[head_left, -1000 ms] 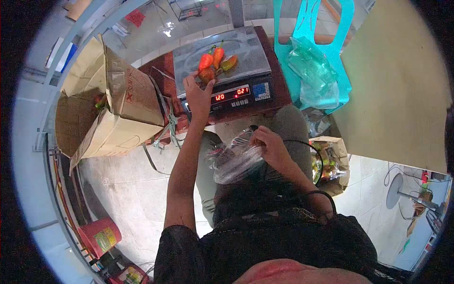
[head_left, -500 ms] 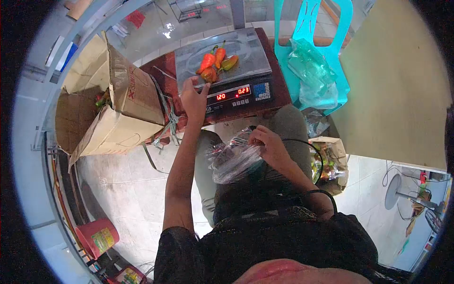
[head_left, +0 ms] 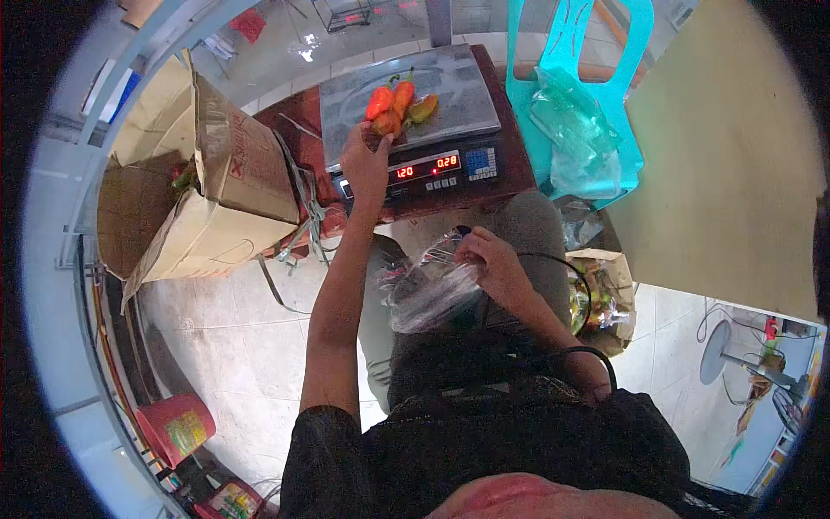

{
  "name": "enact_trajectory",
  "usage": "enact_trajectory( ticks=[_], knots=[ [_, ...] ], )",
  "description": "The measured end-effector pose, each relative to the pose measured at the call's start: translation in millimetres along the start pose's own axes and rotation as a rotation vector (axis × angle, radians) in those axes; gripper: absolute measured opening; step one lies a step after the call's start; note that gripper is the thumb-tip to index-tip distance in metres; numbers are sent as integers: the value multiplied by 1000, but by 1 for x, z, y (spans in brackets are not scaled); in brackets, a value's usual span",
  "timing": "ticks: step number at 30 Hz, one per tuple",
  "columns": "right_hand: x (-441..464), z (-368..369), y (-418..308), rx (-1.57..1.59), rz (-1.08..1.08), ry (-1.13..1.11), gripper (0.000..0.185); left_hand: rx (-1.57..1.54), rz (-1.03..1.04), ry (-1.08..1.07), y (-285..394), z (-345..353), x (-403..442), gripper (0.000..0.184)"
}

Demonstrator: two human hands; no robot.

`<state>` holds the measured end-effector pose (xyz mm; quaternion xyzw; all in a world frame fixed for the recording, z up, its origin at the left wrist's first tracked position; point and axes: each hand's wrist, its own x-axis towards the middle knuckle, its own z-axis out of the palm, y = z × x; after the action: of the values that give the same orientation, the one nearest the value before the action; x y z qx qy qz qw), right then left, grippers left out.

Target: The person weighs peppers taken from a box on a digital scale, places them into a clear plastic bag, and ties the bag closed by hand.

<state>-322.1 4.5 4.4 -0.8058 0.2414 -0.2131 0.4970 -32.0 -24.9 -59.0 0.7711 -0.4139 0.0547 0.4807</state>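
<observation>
Several red, orange and greenish chili peppers (head_left: 403, 97) lie in a small heap on the metal plate of a digital scale (head_left: 467, 86). My left hand (head_left: 367, 169) reaches to the plate's front edge, its thumb and fingers closed around the nearest orange pepper (head_left: 387, 123). Red digits glow on the scale's front panel (head_left: 424, 168). Above my lap, my right hand (head_left: 491, 266) pinches the edge of a clear plastic bag (head_left: 437, 298), which hangs toward the left. I cannot make out any contents in the bag.
The scale stands on a dark red table (head_left: 516, 160). At left is an open cardboard box (head_left: 246, 186) with peppers inside. A turquoise chair (head_left: 629, 143) at right bears plastic bags (head_left: 571, 130). Below it sits another pepper-filled box (head_left: 612, 303), beside a wooden board (head_left: 726, 164).
My left hand has moved forward and slightly right onto the front pepper, its fingers closing around it. The scale's right-hand reading went from 0.23 to 0.28. My right hand keeps holding the plastic bag.
</observation>
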Motion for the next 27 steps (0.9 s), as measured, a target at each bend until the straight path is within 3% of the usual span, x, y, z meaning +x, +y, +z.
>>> enact_trajectory(
  ticks=[12,27],
  knots=[
    [-1,-4,-8,10,13,35,28,22,-40,3,8,5,0,43],
    [-1,6,-1,22,-48,38,21,-82,-100,-75,5,-55,-19,31]
  ],
)
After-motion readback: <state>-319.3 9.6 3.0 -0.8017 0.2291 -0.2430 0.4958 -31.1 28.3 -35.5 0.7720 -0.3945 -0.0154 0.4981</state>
